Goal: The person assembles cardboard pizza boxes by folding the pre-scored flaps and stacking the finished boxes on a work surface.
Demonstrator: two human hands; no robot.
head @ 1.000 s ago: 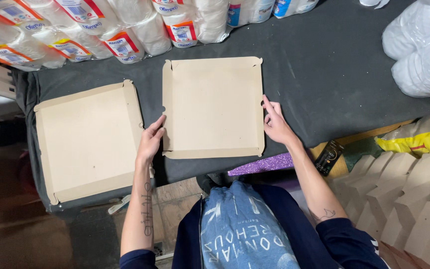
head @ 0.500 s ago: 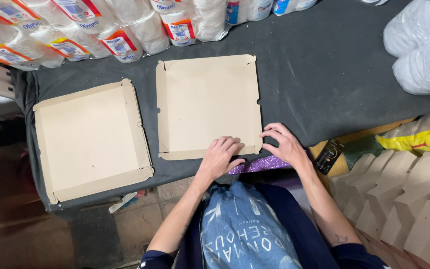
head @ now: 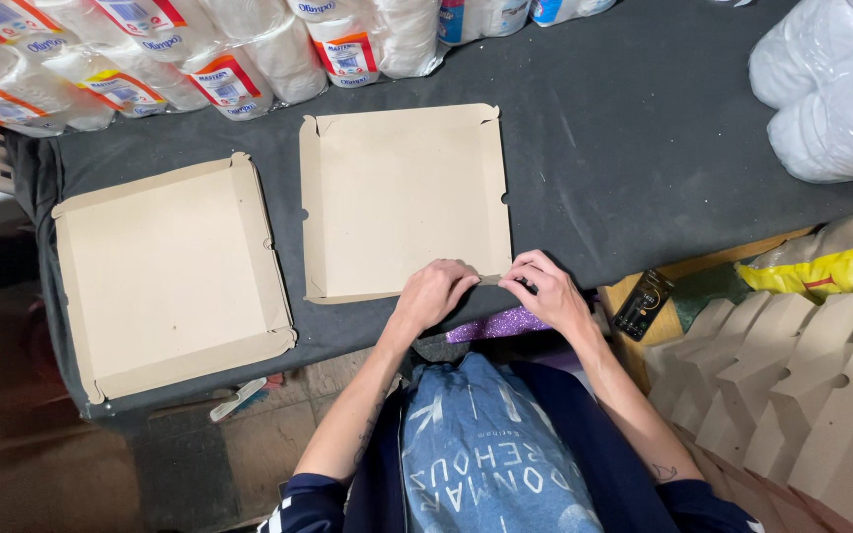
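Since half a second ago I see both hands drawn together at the near right corner of the cardboard tray (head: 402,202) — the left hand (head: 433,294) curled and pressing the near edge flap, the right hand (head: 545,294) pinching the corner. The tray lies flat on the dark bench (head: 634,148); a second folded tray (head: 170,271) sits just left, with wrapped paper rolls (head: 199,49) beyond.
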